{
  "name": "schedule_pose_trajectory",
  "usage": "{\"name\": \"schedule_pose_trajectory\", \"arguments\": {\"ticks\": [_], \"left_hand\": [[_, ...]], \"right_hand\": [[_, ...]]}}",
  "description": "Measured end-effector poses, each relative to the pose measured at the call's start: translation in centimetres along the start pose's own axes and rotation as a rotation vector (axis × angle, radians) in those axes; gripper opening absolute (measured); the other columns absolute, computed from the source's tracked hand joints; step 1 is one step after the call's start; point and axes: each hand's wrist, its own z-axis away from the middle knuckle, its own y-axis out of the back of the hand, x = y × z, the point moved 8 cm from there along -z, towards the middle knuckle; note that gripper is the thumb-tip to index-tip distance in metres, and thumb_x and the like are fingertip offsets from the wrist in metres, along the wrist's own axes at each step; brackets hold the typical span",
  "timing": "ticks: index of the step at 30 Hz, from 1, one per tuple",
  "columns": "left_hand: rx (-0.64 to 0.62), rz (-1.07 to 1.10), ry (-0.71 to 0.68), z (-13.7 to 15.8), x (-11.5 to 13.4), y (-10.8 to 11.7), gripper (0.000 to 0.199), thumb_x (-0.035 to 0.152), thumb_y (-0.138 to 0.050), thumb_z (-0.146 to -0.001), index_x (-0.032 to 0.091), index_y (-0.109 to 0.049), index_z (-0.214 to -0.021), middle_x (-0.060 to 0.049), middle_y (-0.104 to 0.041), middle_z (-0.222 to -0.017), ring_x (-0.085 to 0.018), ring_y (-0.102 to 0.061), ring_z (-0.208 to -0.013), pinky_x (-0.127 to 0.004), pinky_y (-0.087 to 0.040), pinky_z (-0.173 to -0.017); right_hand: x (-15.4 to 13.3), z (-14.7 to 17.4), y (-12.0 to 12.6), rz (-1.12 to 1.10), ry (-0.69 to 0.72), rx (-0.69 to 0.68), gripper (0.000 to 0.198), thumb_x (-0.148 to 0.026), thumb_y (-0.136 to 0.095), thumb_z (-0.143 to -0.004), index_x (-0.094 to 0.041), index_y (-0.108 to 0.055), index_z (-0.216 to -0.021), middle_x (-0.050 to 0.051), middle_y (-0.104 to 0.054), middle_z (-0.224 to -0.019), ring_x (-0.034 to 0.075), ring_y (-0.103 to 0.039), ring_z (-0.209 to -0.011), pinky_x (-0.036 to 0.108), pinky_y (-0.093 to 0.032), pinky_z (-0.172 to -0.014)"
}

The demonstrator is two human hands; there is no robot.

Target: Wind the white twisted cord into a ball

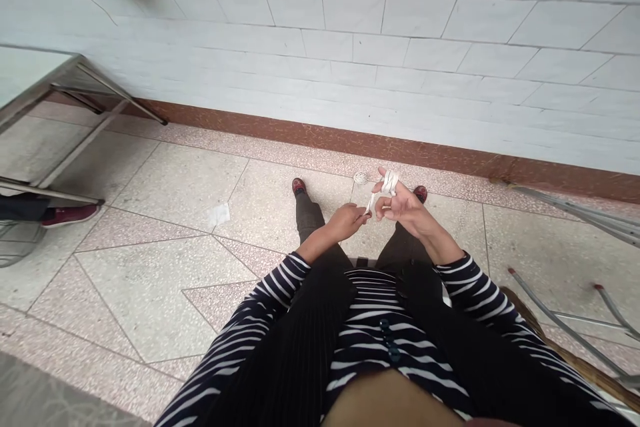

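Observation:
Several turns of white cord (389,181) are wound around the upper fingers of my right hand (404,208), whose other fingers curl loosely below. Closed in a pinch, my left hand (349,221) grips a stretch of the same white cord just left of the right hand. Between the two hands the cord runs at a slant. A white ball (361,177), seemingly of wound cord, shows just beyond the hands; whether it lies on the floor or hangs I cannot tell.
A metal-legged table (75,80) stands at the left, with another person's shoe (71,215) by it. White paper (219,214) lies on the floor. The tiled wall (350,93) rises ahead. Metal tube legs (555,310) stick out at the right.

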Motion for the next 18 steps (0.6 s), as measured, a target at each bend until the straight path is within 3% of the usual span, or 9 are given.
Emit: {"name": "schedule_pose_trajectory", "arguments": {"ticks": [6,9,14,18], "left_hand": [[0.022,0.194,0.065,-1.8,-1.4,0.3,0.023,0.025,-0.049,-0.095,0.017,-0.069,-0.086,-0.002,-0.072,-0.091,-0.016,-0.064,-0.081,-0.028,-0.045,-0.082],[0.037,0.440,0.071,-2.3,-1.3,0.8,0.022,0.029,-0.056,-0.092,0.015,-0.068,-0.103,-0.006,-0.072,-0.102,-0.018,-0.065,-0.094,-0.030,-0.045,-0.089],[-0.016,0.847,0.034,-2.7,0.2,2.3,0.059,0.037,-0.066,-0.088,0.017,-0.048,-0.140,-0.014,-0.065,-0.124,-0.025,-0.060,-0.116,-0.039,-0.044,-0.098],[0.069,0.924,-0.004,-3.1,1.0,4.4,0.055,0.043,-0.060,-0.093,0.022,-0.048,-0.142,-0.014,-0.051,-0.144,-0.028,-0.049,-0.131,-0.043,-0.038,-0.106]], "right_hand": [[-1.3,-0.5,1.0,-0.066,-0.026,0.051,0.069,-0.019,-0.073,-0.070,-0.028,-0.052,-0.135,-0.003,-0.047,-0.089,0.011,-0.042,-0.064,0.029,-0.050,-0.065],[-1.9,-0.9,1.3,-0.105,-0.028,0.069,0.060,-0.019,-0.072,-0.071,-0.025,-0.058,-0.129,-0.004,-0.041,-0.082,0.010,-0.036,-0.060,0.028,-0.048,-0.060],[-1.7,-1.2,1.1,-0.135,-0.037,0.042,0.047,-0.017,-0.072,-0.075,-0.022,-0.063,-0.121,-0.005,-0.038,-0.075,0.008,-0.034,-0.055,0.026,-0.045,-0.057],[-1.3,-1.3,1.1,-0.109,-0.054,0.035,0.042,-0.021,-0.073,-0.076,-0.021,-0.063,-0.117,-0.006,-0.037,-0.072,0.008,-0.033,-0.053,0.026,-0.044,-0.056]]}}
